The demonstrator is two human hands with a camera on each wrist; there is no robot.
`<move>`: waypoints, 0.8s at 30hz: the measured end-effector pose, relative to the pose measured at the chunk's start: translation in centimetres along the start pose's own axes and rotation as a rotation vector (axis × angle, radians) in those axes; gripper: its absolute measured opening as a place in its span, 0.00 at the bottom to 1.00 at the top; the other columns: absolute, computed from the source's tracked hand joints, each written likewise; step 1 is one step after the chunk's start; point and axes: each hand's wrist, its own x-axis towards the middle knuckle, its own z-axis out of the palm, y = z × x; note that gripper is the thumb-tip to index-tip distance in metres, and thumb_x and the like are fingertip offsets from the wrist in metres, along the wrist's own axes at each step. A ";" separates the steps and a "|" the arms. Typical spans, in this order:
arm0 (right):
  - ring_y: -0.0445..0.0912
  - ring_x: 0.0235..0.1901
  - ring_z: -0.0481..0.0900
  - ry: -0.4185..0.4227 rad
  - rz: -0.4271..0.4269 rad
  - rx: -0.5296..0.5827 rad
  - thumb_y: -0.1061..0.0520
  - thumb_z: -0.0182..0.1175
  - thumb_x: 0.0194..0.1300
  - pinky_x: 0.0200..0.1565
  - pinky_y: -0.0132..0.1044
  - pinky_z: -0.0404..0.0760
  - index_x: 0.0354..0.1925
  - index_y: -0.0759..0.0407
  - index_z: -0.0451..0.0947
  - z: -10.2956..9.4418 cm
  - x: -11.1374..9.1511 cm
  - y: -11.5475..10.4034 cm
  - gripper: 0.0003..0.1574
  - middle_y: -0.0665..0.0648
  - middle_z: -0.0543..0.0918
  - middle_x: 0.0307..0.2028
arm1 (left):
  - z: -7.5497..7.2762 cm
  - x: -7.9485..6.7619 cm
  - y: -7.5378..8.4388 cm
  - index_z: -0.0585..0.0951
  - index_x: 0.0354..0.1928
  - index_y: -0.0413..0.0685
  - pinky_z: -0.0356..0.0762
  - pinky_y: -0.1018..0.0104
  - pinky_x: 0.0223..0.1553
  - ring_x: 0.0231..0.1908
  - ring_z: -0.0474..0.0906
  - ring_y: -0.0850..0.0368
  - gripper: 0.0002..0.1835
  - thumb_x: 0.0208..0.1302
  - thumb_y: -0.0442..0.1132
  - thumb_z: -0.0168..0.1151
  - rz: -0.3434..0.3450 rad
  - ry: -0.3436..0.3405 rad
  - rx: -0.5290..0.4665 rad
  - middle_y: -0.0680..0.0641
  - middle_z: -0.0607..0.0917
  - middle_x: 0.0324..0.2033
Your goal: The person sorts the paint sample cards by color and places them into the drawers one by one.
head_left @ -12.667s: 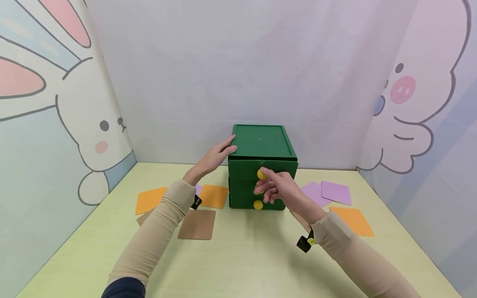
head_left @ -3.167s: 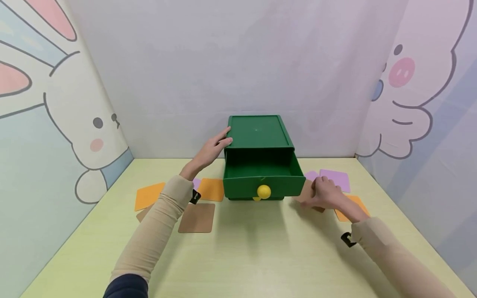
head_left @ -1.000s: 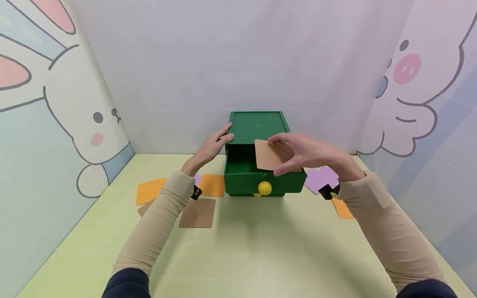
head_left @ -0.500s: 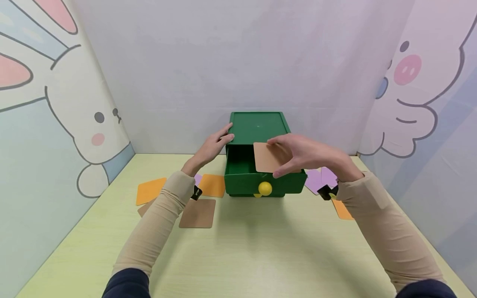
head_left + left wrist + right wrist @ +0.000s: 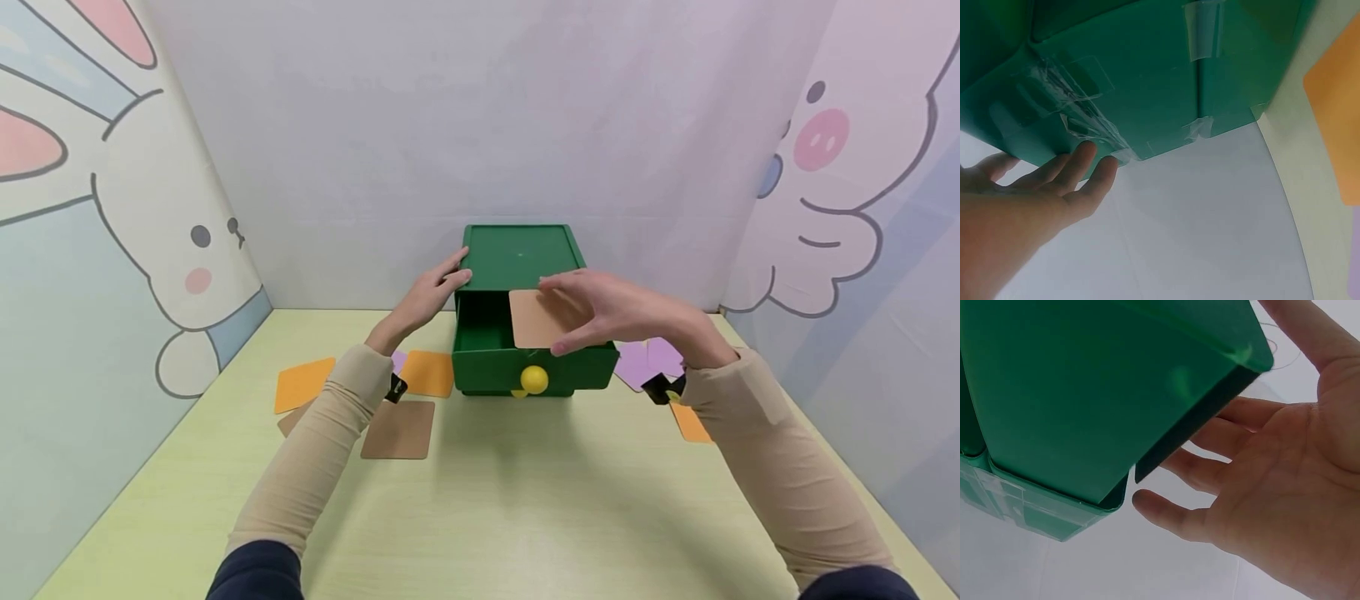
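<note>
A green drawer box (image 5: 519,254) stands on the table with its top drawer (image 5: 491,367) pulled out, a yellow knob (image 5: 534,379) on its front. My left hand (image 5: 422,302) rests against the box's upper left edge, fingers extended; the left wrist view shows its fingertips at the taped green side. My right hand (image 5: 615,310) is over the drawer's right side and holds a brown square card (image 5: 536,321) between thumb and fingers, by its edges. In the right wrist view the card's dark edge (image 5: 1197,425) juts past the drawer wall, close to the fingers.
On the left lie orange cards (image 5: 429,373), a brown card (image 5: 397,430), another mostly hidden by the sleeve, and a bit of purple card (image 5: 398,360). On the right are purple cards (image 5: 633,362) and an orange card (image 5: 690,423). A pale wall stands behind the box.
The top drawer was pulled out, and my right hand brought the brown card from the table's right side to the drawer. Over the last second the card has sunk slightly. My left hand stayed put.
</note>
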 end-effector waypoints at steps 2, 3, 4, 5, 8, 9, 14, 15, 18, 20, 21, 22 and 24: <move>0.57 0.69 0.60 0.008 0.007 0.009 0.39 0.69 0.56 0.69 0.58 0.59 0.70 0.60 0.62 -0.1 -0.3 0.0 0.52 0.61 0.66 0.69 | 0.0 0.0 0.0 0.51 0.76 0.63 0.54 0.46 0.73 0.75 0.52 0.51 0.32 0.74 0.57 0.42 0.001 0.000 -0.001 0.52 0.52 0.76; 0.58 0.69 0.60 0.009 0.013 0.011 0.39 0.69 0.56 0.69 0.58 0.59 0.69 0.60 0.63 -0.1 -0.4 0.0 0.51 0.61 0.66 0.69 | 0.0 0.0 0.0 0.51 0.76 0.63 0.54 0.46 0.73 0.75 0.52 0.51 0.32 0.74 0.57 0.42 0.003 -0.001 0.001 0.52 0.52 0.76; 0.58 0.70 0.60 0.011 0.021 0.010 0.39 0.69 0.56 0.69 0.58 0.59 0.69 0.59 0.63 -0.2 -0.6 0.0 0.50 0.61 0.65 0.69 | 0.0 0.0 0.0 0.51 0.76 0.63 0.54 0.46 0.73 0.75 0.52 0.51 0.32 0.74 0.57 0.42 0.004 -0.001 0.002 0.52 0.52 0.76; 0.58 0.70 0.59 0.009 0.028 0.008 0.39 0.69 0.56 0.68 0.58 0.60 0.69 0.59 0.64 -0.2 -0.7 -0.1 0.50 0.62 0.65 0.70 | -0.1 0.0 0.0 0.51 0.76 0.63 0.54 0.46 0.73 0.75 0.52 0.51 0.32 0.74 0.57 0.42 0.006 -0.001 0.003 0.52 0.52 0.76; 0.60 0.71 0.57 -0.002 0.045 -0.002 0.39 0.68 0.56 0.68 0.60 0.60 0.68 0.58 0.65 0.0 -0.9 -0.2 0.48 0.64 0.62 0.71 | -0.1 0.0 0.0 0.51 0.76 0.62 0.54 0.47 0.73 0.75 0.52 0.51 0.32 0.75 0.57 0.42 0.011 -0.002 0.005 0.52 0.52 0.76; 0.61 0.71 0.56 -0.006 0.052 -0.003 0.39 0.68 0.56 0.68 0.61 0.60 0.68 0.57 0.65 0.0 -0.9 -0.2 0.48 0.64 0.61 0.71 | -0.1 0.0 0.0 0.51 0.76 0.62 0.54 0.47 0.73 0.75 0.52 0.51 0.32 0.75 0.56 0.42 0.012 -0.003 0.005 0.52 0.52 0.76; 0.60 0.71 0.58 0.007 0.049 0.012 0.39 0.68 0.57 0.67 0.61 0.62 0.68 0.56 0.65 0.1 -1.0 -0.2 0.48 0.63 0.62 0.71 | -0.2 0.0 0.1 0.51 0.76 0.61 0.54 0.46 0.73 0.75 0.52 0.51 0.32 0.75 0.56 0.42 0.016 -0.005 0.000 0.52 0.52 0.76; 0.60 0.70 0.58 0.017 0.041 0.025 0.40 0.68 0.57 0.67 0.61 0.62 0.68 0.56 0.66 0.1 -1.0 -0.1 0.47 0.62 0.63 0.71 | -0.2 0.0 0.1 0.51 0.76 0.61 0.54 0.46 0.73 0.75 0.52 0.51 0.32 0.75 0.56 0.42 0.015 -0.005 0.000 0.52 0.52 0.76; 0.58 0.70 0.60 0.073 0.033 0.078 0.43 0.66 0.60 0.67 0.60 0.63 0.67 0.57 0.67 0.0 -0.9 0.4 0.42 0.60 0.67 0.69 | -0.1 0.1 0.0 0.51 0.76 0.61 0.54 0.46 0.73 0.75 0.52 0.50 0.32 0.75 0.56 0.42 0.012 -0.007 0.001 0.52 0.52 0.76; 0.59 0.69 0.61 0.127 0.043 0.119 0.45 0.65 0.62 0.67 0.60 0.62 0.67 0.58 0.67 0.0 -0.7 0.9 0.40 0.59 0.68 0.68 | -0.1 0.1 -0.1 0.51 0.76 0.62 0.54 0.46 0.73 0.75 0.52 0.50 0.32 0.75 0.57 0.41 0.013 -0.006 0.007 0.52 0.52 0.76; 0.60 0.69 0.61 0.159 0.056 0.138 0.45 0.64 0.63 0.66 0.61 0.63 0.67 0.57 0.67 0.0 -0.6 1.3 0.39 0.59 0.69 0.68 | -0.1 0.2 -0.1 0.50 0.76 0.62 0.54 0.46 0.73 0.75 0.52 0.50 0.32 0.75 0.57 0.41 0.014 -0.007 0.012 0.51 0.52 0.76; 0.61 0.68 0.62 0.191 0.072 0.156 0.46 0.63 0.64 0.65 0.61 0.64 0.68 0.57 0.66 0.0 -0.5 1.7 0.38 0.59 0.68 0.68 | -0.1 0.2 -0.2 0.50 0.76 0.62 0.54 0.47 0.73 0.75 0.52 0.50 0.32 0.75 0.57 0.41 0.015 -0.007 0.015 0.51 0.52 0.76; 0.63 0.67 0.63 0.244 0.104 0.188 0.46 0.61 0.66 0.64 0.60 0.66 0.69 0.56 0.65 0.1 -0.2 2.6 0.38 0.61 0.66 0.69 | -0.1 0.2 -0.2 0.50 0.76 0.63 0.55 0.47 0.73 0.75 0.52 0.50 0.32 0.75 0.57 0.41 0.017 -0.004 0.022 0.51 0.52 0.76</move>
